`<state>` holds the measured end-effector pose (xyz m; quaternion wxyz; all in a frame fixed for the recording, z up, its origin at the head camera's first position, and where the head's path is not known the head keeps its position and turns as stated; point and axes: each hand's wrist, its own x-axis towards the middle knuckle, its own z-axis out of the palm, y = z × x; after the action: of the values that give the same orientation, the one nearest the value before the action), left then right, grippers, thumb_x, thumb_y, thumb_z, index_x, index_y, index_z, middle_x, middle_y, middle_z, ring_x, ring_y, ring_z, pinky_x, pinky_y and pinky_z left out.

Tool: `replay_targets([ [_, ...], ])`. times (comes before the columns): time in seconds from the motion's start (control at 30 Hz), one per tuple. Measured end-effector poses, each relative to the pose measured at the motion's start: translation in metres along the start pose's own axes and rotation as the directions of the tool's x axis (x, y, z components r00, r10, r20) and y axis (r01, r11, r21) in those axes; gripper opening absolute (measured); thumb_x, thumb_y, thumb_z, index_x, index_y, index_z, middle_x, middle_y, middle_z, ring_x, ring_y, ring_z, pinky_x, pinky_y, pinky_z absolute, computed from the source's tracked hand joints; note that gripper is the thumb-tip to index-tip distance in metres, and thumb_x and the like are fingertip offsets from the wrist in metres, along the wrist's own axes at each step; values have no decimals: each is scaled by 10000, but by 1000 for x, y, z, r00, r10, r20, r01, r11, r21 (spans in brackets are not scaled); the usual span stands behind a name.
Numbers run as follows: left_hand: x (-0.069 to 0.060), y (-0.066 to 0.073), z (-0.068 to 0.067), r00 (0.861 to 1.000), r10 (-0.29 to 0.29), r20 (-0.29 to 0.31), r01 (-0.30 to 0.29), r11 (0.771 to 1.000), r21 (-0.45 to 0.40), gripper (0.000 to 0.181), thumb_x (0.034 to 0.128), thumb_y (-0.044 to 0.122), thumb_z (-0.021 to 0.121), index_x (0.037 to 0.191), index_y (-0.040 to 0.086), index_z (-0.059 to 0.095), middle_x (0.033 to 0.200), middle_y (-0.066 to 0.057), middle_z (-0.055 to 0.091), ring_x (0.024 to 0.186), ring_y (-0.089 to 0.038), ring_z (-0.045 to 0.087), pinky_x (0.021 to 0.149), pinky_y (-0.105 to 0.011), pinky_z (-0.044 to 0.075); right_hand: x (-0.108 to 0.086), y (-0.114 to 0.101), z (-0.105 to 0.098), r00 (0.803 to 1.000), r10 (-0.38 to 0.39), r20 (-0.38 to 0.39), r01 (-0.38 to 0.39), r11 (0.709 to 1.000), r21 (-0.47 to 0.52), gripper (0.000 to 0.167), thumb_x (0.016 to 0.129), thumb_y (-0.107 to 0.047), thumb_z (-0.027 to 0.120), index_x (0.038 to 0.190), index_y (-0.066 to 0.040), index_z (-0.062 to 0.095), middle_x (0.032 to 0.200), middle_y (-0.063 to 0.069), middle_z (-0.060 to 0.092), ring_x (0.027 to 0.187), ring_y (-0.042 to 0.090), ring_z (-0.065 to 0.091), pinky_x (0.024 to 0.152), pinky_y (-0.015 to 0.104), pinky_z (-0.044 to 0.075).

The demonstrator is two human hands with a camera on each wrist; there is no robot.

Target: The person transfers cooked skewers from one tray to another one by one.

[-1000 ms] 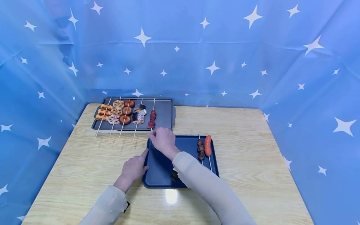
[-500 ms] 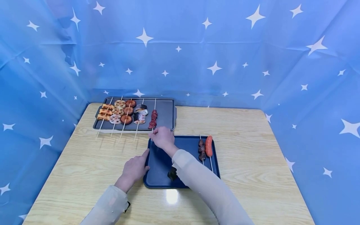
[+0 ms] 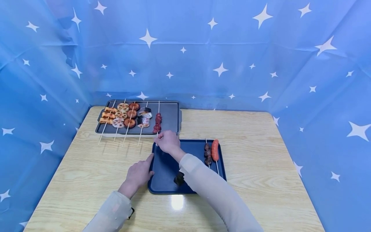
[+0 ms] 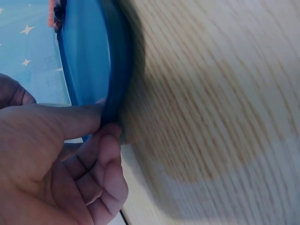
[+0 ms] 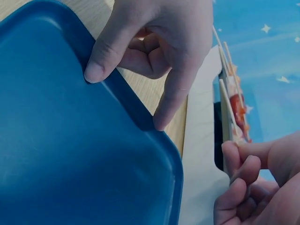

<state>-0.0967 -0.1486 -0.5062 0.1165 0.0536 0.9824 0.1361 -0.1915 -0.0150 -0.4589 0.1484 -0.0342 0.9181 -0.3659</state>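
My right hand (image 3: 168,141) pinches the lower end of the stick of a red meat skewer (image 3: 157,123). That skewer lies on the grey grill pan (image 3: 171,117), at the right of the other skewers. With thumb and fingers my left hand (image 3: 138,174) holds the left rim of the blue tray (image 3: 165,180). In the left wrist view the tray's rim (image 4: 115,61) sits between thumb and fingers of the left hand (image 4: 70,150). A dark meat skewer (image 3: 207,154) and a sausage skewer (image 3: 214,150) lie at the tray's right side, their lower ends hidden by the right sleeve.
On the pan's left half lie a yellow-brown skewer (image 3: 106,116), a lotus root skewer (image 3: 120,115), a mushroom skewer (image 3: 130,115) and a fish skewer (image 3: 144,117). Their sticks overhang the pan's front edge. A starry blue curtain (image 3: 191,80) stands around the wooden table (image 3: 255,180).
Over the last second both hands stay nearly in place. The red meat skewer's far end tips slightly left between the half-second-old frame and now. The view itself shifts slightly.
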Motion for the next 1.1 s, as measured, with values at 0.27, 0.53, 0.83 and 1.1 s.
replay_targets([
  [0.27, 0, 1, 1, 1000, -1, -6, 1, 1000, 4, 699, 830, 255, 760, 1441, 96, 459, 943, -150, 723, 702, -296, 671, 525, -404, 476, -7, 4, -11, 999, -26, 28, 26, 1000, 14, 237, 948, -338, 625, 853, -150, 733, 837, 34, 757, 599, 100, 588, 547, 238, 414],
  [0.53, -2, 0, 1, 999, 22, -32, -22, 1000, 9, 705, 820, 248, 768, 1434, 79, 464, 944, -156, 721, 713, -314, 673, 532, -412, 482, -17, 13, -24, 999, -41, 21, 40, 998, 39, 180, 939, -303, 645, 854, -156, 707, 817, 34, 747, 628, 112, 597, 583, 250, 440],
  [0.83, -1, -1, 2, 999, 27, -26, -27, 1000, 6, 719, 824, 253, 764, 1448, 83, 449, 994, -167, 722, 743, -326, 680, 548, -423, 489, -36, 25, -44, 996, -84, 18, 84, 996, 22, 168, 940, -301, 644, 888, -157, 714, 775, 2, 722, 647, 101, 597, 606, 264, 445],
  [1.1, -2, 0, 1, 1000, 16, -9, -16, 1000, 5, 716, 838, 253, 754, 1458, 86, 437, 998, -157, 724, 729, -300, 675, 537, -399, 479, -49, 37, -57, 991, -128, 30, 127, 991, 34, 138, 943, -259, 637, 919, -140, 703, 810, 60, 739, 605, 110, 568, 575, 266, 410],
])
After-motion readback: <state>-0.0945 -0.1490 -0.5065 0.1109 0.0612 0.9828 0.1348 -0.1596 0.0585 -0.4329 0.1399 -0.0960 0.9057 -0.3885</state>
